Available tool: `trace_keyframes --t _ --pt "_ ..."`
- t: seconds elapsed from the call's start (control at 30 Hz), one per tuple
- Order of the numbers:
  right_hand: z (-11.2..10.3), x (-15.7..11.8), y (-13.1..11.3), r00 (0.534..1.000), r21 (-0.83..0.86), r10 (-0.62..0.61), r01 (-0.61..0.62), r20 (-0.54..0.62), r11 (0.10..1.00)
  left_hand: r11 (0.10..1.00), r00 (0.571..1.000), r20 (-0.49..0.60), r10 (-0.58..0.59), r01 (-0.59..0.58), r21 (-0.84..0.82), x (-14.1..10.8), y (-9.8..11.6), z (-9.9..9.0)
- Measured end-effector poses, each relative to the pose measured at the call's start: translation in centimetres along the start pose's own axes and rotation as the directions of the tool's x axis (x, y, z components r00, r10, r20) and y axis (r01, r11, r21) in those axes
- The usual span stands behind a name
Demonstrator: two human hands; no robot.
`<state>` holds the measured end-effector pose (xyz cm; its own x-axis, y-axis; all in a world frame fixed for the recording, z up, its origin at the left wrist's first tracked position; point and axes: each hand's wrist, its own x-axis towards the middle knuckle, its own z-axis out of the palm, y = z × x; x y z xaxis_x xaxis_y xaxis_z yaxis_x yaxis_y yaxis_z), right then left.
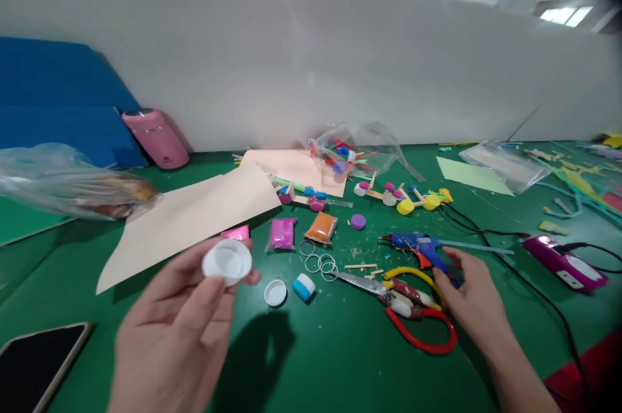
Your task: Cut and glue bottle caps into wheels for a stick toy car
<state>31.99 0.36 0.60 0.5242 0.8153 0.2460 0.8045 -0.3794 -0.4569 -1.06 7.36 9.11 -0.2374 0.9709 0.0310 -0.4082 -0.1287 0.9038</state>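
My left hand (179,322) is closed on a white bottle cap (227,262), raised above the table with its hollow side toward me. A blue hot glue gun (418,246) lies on its side at the right. My right hand (479,293) has its thumb and fingers around the end of the glue gun's handle. Just below lie scissors (403,299) with one red and one yellow handle loop. Between my hands, another white cap (275,294) and a blue-and-white cap piece (304,286) rest on the green table (340,361).
Packets of pink-purple clay (282,233) and orange clay (321,227) lie mid-table, near metal rings (321,263) and a purple cap (358,222). Small cap-wheeled models (379,193) stand behind. A phone (41,364) is at left; a purple device (564,262) with black cables is at right.
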Motion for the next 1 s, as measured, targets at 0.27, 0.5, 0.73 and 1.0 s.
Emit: trace_keyframes --t 0.27,0.5,0.73,1.0 --pt "0.3 1.9 0.5 0.975 0.001 0.140 -0.142 0.175 0.990 0.877 0.855 0.223 -0.469 0.481 0.001 -0.5 -3.9 -0.2" --pt "-1.6 2.4 0.0 0.944 0.290 0.195 -0.271 0.266 0.918 0.853 0.830 0.243 -0.502 0.521 -0.018 -0.7 -3.6 0.1" --pt "-3.1 0.6 -4.6 0.833 0.725 0.000 -0.482 0.554 0.493 0.844 0.825 0.266 -0.499 0.532 -0.065 -0.7 -3.4 0.4" --pt "-1.1 -2.0 -9.3 0.762 0.762 -0.102 -0.613 0.640 0.209 0.832 0.800 0.333 -0.500 0.550 -0.073 -0.7 -3.8 -0.3"
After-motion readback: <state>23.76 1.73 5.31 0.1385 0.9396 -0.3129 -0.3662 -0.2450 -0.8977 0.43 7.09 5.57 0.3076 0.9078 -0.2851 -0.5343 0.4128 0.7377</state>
